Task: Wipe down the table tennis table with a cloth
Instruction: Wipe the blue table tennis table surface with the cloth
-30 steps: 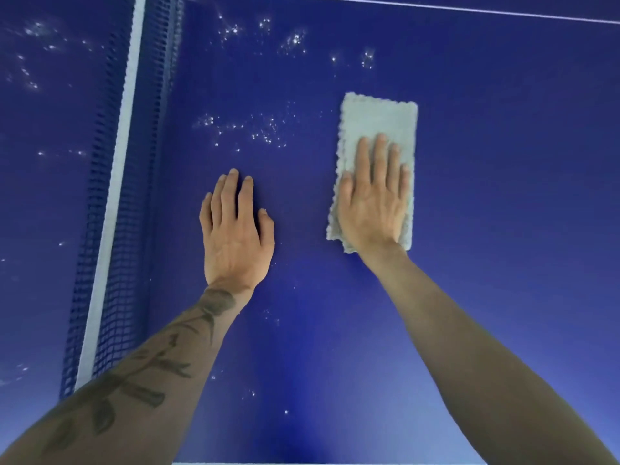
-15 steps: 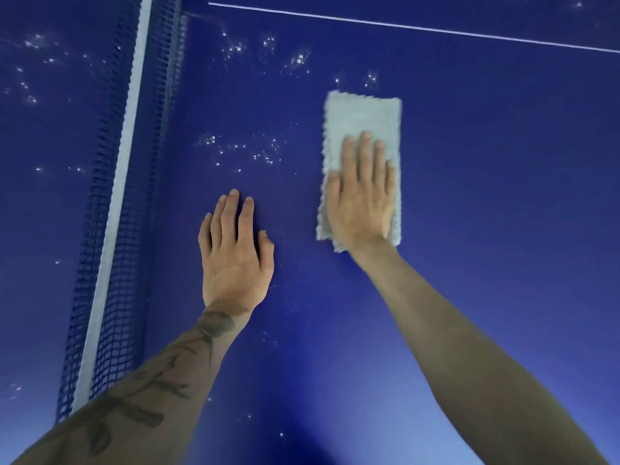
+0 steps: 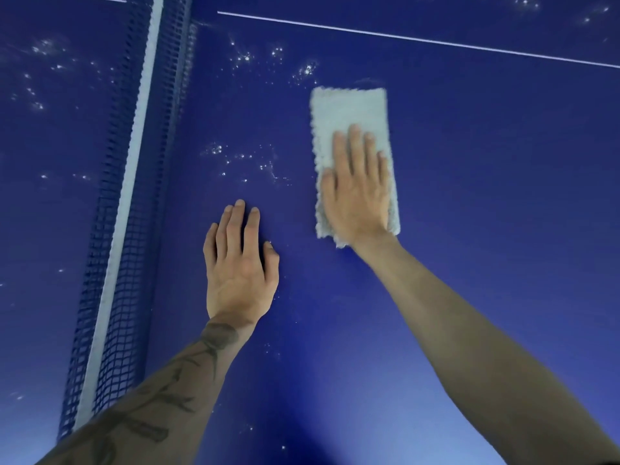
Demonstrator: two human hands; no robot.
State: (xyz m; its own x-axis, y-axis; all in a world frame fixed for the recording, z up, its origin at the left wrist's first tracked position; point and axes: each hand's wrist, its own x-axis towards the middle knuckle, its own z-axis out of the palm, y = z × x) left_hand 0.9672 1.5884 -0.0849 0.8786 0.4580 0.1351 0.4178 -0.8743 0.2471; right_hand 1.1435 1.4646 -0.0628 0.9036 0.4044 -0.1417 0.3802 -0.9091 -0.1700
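Note:
A pale grey folded cloth (image 3: 349,109) lies flat on the dark blue table tennis table (image 3: 486,203). My right hand (image 3: 357,193) presses on the cloth's near half with straight fingers. My left hand (image 3: 240,263) rests flat on the bare table, left of and nearer than the cloth, fingers straight. White specks and droplets (image 3: 248,161) are scattered on the surface between the cloth and the net, and further ones (image 3: 303,70) lie just beyond the cloth.
The blue net (image 3: 131,209) with its white top band runs from the top to the lower left. A thin white line (image 3: 419,38) crosses the table beyond the cloth. More specks (image 3: 42,48) dot the far side of the net.
My right hand has slid the cloth leftward, closer to the specks. My left hand stays planted on the table.

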